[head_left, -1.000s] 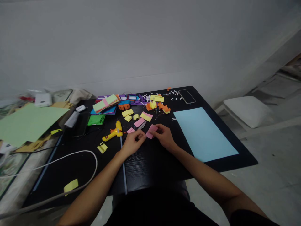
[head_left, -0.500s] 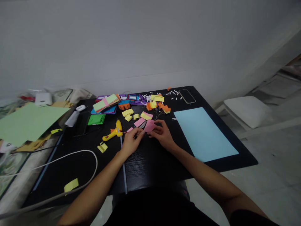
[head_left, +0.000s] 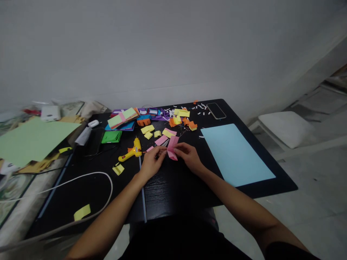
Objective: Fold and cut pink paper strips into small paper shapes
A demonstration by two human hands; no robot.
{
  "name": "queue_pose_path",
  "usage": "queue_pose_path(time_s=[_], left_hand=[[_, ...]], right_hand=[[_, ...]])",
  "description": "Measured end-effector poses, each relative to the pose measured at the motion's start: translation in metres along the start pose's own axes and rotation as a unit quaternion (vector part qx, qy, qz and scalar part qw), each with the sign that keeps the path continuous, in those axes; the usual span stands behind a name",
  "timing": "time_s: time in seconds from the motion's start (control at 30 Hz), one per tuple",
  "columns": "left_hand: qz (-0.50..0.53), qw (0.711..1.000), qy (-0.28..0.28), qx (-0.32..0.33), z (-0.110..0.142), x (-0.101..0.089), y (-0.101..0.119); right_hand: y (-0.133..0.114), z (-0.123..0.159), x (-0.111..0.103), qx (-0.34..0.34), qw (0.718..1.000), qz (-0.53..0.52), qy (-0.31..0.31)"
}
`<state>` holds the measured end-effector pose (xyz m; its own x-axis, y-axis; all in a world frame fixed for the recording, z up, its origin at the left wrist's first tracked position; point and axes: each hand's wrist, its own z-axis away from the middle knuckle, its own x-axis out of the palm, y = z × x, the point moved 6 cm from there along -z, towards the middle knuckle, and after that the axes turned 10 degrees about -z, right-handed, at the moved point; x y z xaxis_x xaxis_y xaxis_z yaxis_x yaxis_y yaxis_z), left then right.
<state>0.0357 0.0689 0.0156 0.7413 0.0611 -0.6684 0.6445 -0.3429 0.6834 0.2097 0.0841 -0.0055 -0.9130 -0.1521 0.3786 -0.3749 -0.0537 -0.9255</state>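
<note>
Between my two hands is a pink paper piece [head_left: 172, 143], creased across its middle and held above the black table. My left hand [head_left: 153, 161] pinches its left edge near the crease. On the opposite edge, the fingers of my right hand [head_left: 187, 154] are closed. Just behind the paper lie scissors [head_left: 165, 143], partly covered, with more pink strips [head_left: 161, 140] around them. A yellow-and-pink folded piece [head_left: 169, 133] rests beyond. Left of my left hand a yellow glue gun [head_left: 132, 150] lies on its side.
A light blue sheet [head_left: 235, 155] covers the table's right part, with a phone [head_left: 216, 111] behind it. Orange and yellow scraps [head_left: 183, 119] and stacked coloured papers [head_left: 123, 119] lie at the back. A white cable [head_left: 105, 177] loops at left; a white stool [head_left: 284, 126] stands right.
The pink paper has turned and now shows a crease, with a folded part hanging below my fingers. My right hand has shifted slightly; my left hand has stayed nearly still.
</note>
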Motion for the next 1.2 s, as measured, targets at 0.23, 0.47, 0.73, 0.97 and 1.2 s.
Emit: queue_pose_path(time_s=[0.23, 0.47, 0.73, 0.97, 1.2], left_hand=[[0.064, 0.998, 0.012, -0.011, 0.002, -0.001, 0.002], [0.109, 0.994, -0.008, 0.009, 0.002, 0.003, 0.006], [0.118, 0.993, -0.004, -0.011, 0.001, 0.006, -0.001], [0.108, 0.994, -0.002, -0.011, 0.000, 0.004, 0.000], [0.086, 0.996, 0.010, 0.016, -0.002, 0.000, 0.002]], right_hand=[[0.007, -0.002, -0.004, -0.009, 1.000, 0.006, -0.008], [0.011, -0.003, -0.003, 0.010, 1.000, 0.002, -0.004], [0.010, -0.001, 0.000, 0.022, 1.000, 0.008, -0.019], [0.013, -0.003, 0.000, 0.035, 0.999, 0.006, -0.022], [0.019, -0.005, -0.001, 0.042, 0.999, -0.004, -0.032]])
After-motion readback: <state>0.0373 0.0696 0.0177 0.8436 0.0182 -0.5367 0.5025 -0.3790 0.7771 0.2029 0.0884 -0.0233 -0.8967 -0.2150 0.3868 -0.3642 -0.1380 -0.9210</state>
